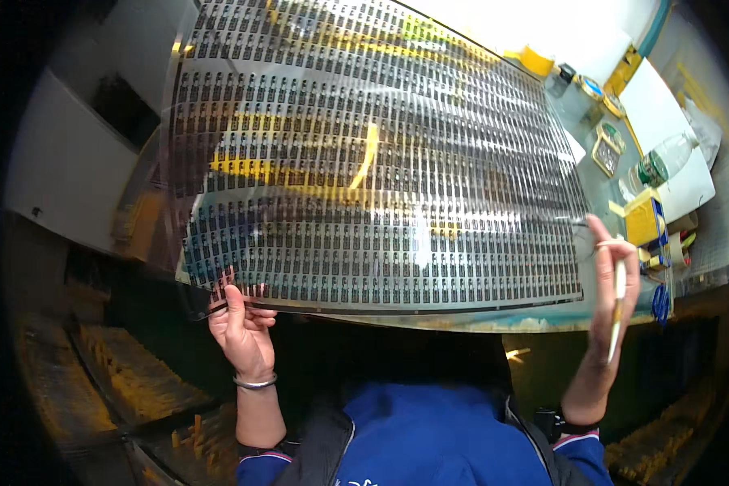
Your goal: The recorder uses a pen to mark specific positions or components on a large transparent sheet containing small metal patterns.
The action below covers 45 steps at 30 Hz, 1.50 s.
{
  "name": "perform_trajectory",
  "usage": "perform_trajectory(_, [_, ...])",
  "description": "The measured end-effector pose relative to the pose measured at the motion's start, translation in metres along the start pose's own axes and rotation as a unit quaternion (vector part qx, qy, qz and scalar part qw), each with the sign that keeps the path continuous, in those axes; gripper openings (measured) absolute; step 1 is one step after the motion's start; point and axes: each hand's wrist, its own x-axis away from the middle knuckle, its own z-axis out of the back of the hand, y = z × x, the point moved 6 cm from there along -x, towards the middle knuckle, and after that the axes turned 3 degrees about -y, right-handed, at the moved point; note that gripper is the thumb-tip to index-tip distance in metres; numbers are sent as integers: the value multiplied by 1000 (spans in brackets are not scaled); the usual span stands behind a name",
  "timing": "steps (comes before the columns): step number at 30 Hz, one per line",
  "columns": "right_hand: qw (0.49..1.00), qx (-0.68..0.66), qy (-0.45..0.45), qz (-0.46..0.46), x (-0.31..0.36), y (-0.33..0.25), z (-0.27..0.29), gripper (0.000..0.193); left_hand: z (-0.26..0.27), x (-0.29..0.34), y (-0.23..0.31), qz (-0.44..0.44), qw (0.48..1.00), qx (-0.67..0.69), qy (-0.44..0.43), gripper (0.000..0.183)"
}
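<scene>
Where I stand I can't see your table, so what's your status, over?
Left hand pinching patterned sheet near lower-left corner. Right hand at its right edge, holding white stick. Bottle off right; no obstruction visible.

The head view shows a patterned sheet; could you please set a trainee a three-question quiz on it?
1. Which hand grips the patterned clear sheet near its lower left corner?
2. True or false: the clear bottle is to the right of the sheet.
3. The slender tool in the right hand is mostly: A) red, B) white, C) green.

Key: 1. left hand; 2. true; 3. B.
</scene>
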Motion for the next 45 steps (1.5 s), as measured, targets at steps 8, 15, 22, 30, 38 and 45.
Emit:
perform_trajectory(8, [964, -177, 5, -197, 4, 87, 53, 14, -3, 3, -9, -18, 996, 88, -20, 19])
perform_trajectory(15, [971, -176, -46, -153, -14, 75, 48, 24, -6, -3, -18, -30, 993, 100, -54, 27])
perform_trajectory(22, [975, -203, -8, -89, -20, 29, 42, 25, 12, -18, -9, -26, 993, 114, 18, 37])
perform_trajectory(30, [953, -287, -11, -93, -14, 13, 38, 17, 33, -42, -15, -45, 985, 146, -77, 23])
perform_trajectory(38, [938, -311, -40, -148, -9, 12, 32, 2, 57, -50, -18, -15, 997, 69, -8, 22])
perform_trajectory(45, [926, -336, -55, -164, -7, 18, 23, 11, 66, -50, -14, 4, 999, 31, 32, 18])
